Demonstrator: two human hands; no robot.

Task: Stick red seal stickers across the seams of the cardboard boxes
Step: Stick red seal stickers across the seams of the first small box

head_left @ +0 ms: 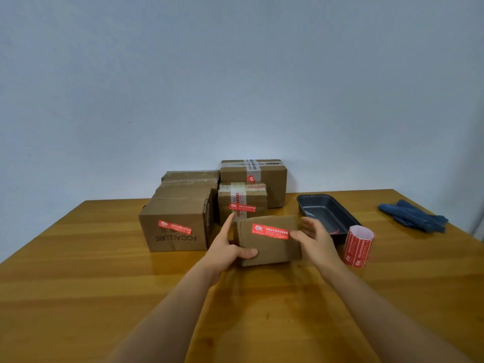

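Note:
A small cardboard box (pixel 269 247) stands near the table's middle with a red seal sticker (pixel 270 231) on the face turned to me. My left hand (pixel 227 247) grips its left side, thumb on the front face. My right hand (pixel 314 238) holds the right side, thumb touching the sticker's right end. A roll of red seal stickers (pixel 357 246) stands upright to the right of the box.
Several more cardboard boxes stand behind: a large one (pixel 175 226) on the left, a middle one (pixel 242 203) and a taller one (pixel 253 176) at the back, each bearing a red sticker. A dark metal tray (pixel 327 213) and blue cloth (pixel 415 216) lie to the right.

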